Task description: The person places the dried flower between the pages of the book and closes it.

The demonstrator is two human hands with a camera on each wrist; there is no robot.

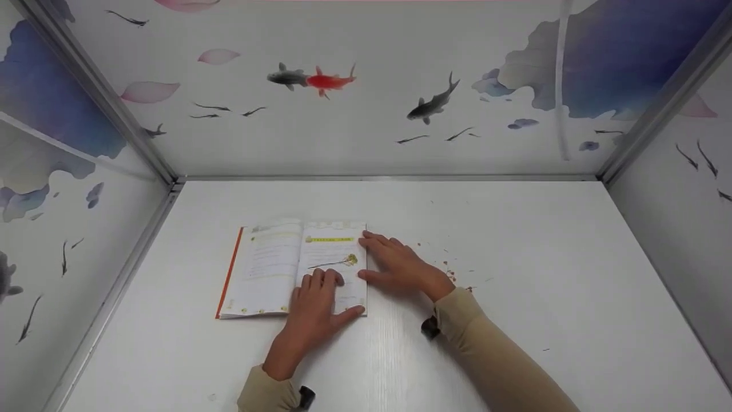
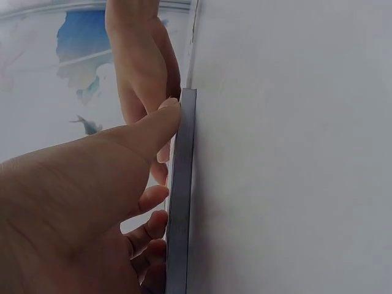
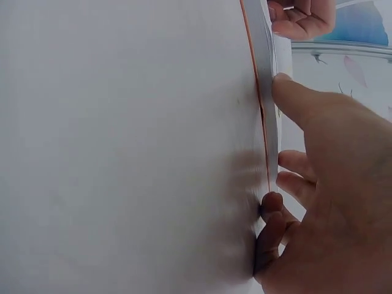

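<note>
We see an open paper book with white printed pages and an orange-red cover edge (image 1: 260, 294) lying flat on the smooth white counter (image 1: 171, 355). Across the upper half of its right page is a thin sprig with a dark stem and a small yellow-green head (image 1: 350, 260); we cannot tell whether it is loose or printed.

Our left hand (image 1: 311, 312) rests palm down on the lower part of the book, its fingers bent a little and side by side, their tips just below the stem. Whether they touch it we cannot tell. The left thumb is spread away, its tip by the page's lower right edge.

Our right hand (image 1: 400, 268) is at the book's right edge, thumb and fingers apart, with the sprig's head just left of them, between the two hands. From the right wrist, we see the thumb on the edge and the other fingers bent beside it, gripping nothing that we can make out. Red-brown crumbs (image 1: 453, 278) lie near the right wrist.
</note>
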